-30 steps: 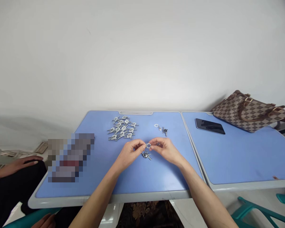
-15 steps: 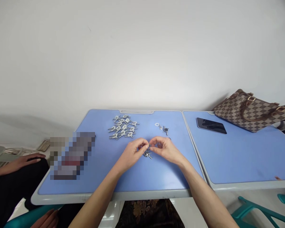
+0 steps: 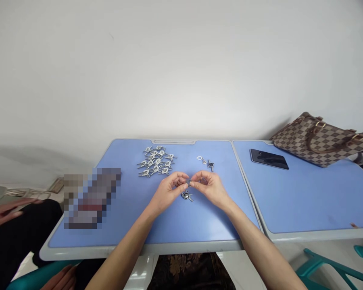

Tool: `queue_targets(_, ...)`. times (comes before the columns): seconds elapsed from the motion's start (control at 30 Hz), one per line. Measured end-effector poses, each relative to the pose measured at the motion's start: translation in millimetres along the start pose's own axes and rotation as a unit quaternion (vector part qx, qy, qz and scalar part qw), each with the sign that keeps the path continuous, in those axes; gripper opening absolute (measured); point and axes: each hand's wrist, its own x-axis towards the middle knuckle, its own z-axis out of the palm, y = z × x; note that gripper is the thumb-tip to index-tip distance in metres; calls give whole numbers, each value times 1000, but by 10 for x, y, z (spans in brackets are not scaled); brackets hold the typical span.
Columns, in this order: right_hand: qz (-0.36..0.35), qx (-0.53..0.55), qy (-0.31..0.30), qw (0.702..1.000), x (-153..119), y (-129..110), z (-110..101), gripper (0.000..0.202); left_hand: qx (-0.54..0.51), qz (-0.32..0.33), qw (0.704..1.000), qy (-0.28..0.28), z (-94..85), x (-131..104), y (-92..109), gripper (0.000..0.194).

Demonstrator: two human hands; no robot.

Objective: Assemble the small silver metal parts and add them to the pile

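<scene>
My left hand (image 3: 171, 188) and my right hand (image 3: 209, 187) meet over the blue table (image 3: 115, 205), thumbs and fingertips pinched on a small metal piece (image 3: 188, 183) between them. Its exact kind is too small to make out. Just below the fingers, a dark-centred metal part (image 3: 186, 195) with a thin stem lies on the table. Past my right hand are another such part (image 3: 211, 164) and a flat silver piece with a ring-shaped end (image 3: 201, 159). Several similar silver metal parts (image 3: 156, 162) form a loose pile beyond my left hand.
A black phone (image 3: 269, 158) and a checkered handbag (image 3: 320, 139) rest on the adjoining table at the right. A pixelated patch (image 3: 93, 199) covers something at the left. Another person's hands (image 3: 10, 211) and dark-clothed legs are at the left edge. Teal stools (image 3: 329, 266) stand below.
My fingertips have lifted slightly and spread a little, so the small metal piece now shows between them. The other person's hand at the left has shifted left.
</scene>
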Motion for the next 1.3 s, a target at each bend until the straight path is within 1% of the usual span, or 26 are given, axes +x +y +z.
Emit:
queue_targets(0.07,-82,-100,-12,992,-30,-24,-40,12,-2,0,1000,4,-14,8,1,23)
queue_targets(0.1,-129,-160,-20,979,-45,-37,-63,14,4,3,1000,7,-22,11,5,22)
queue_targets(0.17,-201,-270,-35,941,-70,-58,-103,21,18,6,1000,4,-36,13,14,20)
queue_targets(0.2,-222,-314,-39,922,-80,-64,-117,22,25,4,1000,0,-41,13,18,20)
queue_targets(0.27,-238,-381,-48,892,-96,-72,-127,21,30,-3,1000,-5,-47,9,21,20)
queue_targets(0.33,-241,-427,-55,870,-108,-75,-118,20,24,-9,1000,2,-46,3,20,19)
queue_targets(0.4,-239,-456,-59,855,-120,-81,-98,19,13,-13,1000,15,-37,-3,16,18)
queue_targets(0.47,-232,-474,-61,847,-132,-90,-72,19,7,-15,1000,20,-21,-8,11,18)
queue_targets(0.6,-209,-488,-77,844,-146,-116,-42,19,13,-21,1000,10,15,-17,19,18)
queue_targets(0.7,-180,-473,-93,857,-141,-125,-77,19,35,-15,999,5,2,-29,44,19)
queue_targets(0.8,-138,-452,-120,873,-127,-118,-153,19,92,2,996,-7,-66,-46,77,18)
queue_targets(0.93,-99,-436,-168,878,-112,-108,-229,16,176,-2,980,-91,-157,-75,100,20)
queue_targets(1.0,-91,-426,-188,880,-106,-110,-238,13,207,1,972,-114,-165,-86,94,24)
queue_targets(1.1,-88,-414,-209,882,-95,-119,-228,14,245,6,961,-132,-139,-88,71,24)
queue_targets(1.3,-106,-429,-217,870,-96,-132,-171,11,270,15,952,-146,-93,-72,42,19)
